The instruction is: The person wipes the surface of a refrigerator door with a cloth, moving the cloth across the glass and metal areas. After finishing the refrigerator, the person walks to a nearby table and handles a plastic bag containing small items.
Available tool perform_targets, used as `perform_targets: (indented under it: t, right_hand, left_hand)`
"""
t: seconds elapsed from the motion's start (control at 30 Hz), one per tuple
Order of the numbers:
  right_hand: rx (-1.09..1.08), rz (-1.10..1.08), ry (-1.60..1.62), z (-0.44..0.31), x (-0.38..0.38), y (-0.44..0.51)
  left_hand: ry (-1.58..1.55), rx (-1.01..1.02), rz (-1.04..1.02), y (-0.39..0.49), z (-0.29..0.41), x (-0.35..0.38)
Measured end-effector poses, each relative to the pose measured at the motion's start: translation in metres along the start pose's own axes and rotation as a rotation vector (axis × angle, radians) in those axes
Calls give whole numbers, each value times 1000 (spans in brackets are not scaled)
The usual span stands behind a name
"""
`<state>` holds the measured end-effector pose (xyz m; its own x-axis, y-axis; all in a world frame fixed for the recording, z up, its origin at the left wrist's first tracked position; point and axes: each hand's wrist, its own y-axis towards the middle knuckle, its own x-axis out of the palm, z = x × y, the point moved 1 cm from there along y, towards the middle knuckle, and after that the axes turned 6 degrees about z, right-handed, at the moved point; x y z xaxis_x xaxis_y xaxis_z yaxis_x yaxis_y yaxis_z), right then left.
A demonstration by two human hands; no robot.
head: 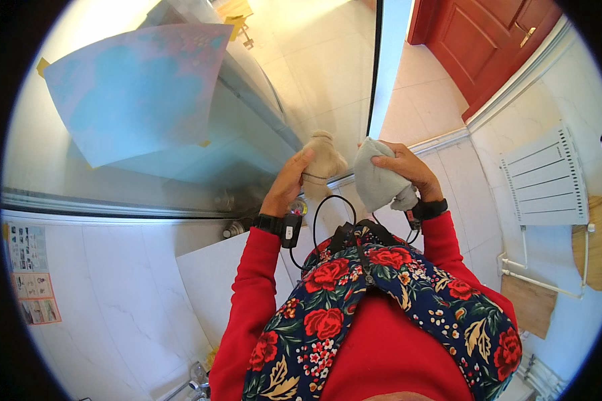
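Note:
My left hand (292, 176) grips a bunched beige cloth (323, 163) with a dark stripe, in front of a glass door panel (261, 135). To its right, my right hand (406, 163) is closed on a folded pale grey-green cloth (379, 175), my thumb lying over it. The two cloths are a small distance apart. Both wrists carry black straps, with a small device and black cable at the left one. The fingers behind the cloths are partly hidden.
A poster (135, 95) is taped on the glass at left. A red door (481, 45) stands beyond the doorway at upper right. White radiator or rack pipes (542, 283) with boards are along the right wall. A metal-topped bottle (235, 229) stands by a white surface (231, 265).

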<state>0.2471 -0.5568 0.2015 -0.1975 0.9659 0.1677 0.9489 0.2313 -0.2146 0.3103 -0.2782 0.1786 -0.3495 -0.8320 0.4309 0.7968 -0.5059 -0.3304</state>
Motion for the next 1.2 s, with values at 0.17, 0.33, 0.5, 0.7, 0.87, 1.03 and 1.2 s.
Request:
perform_targets:
  t: [0.17, 0.33, 0.5, 0.7, 0.87, 1.03, 1.2]
  right_hand:
    - [-75, -166, 48, -22, 18, 8]
    - [-53, -293, -53, -24, 21, 24]
    - [71, -303, -49, -13, 16, 29]
    - [-6, -158, -63, -9, 22, 30]
    - [-8, -95, -83, -8, 22, 27]
    - [-1, -53, -132, -7, 19, 26]
    - [12, 2, -92, -3, 15, 23]
  left_hand:
    - [256, -50, -104, -6, 13, 13]
    - [520, -21, -227, -4, 24, 18]
    - [744, 62, -283, 3, 30, 14]
    - [595, 95, -182, 7, 15, 7]
    - [818, 85, -68, 15, -1, -13]
    - [1086, 213, 30, 19, -6, -22]
    - [1277, 639, 138, 14, 2, -12]
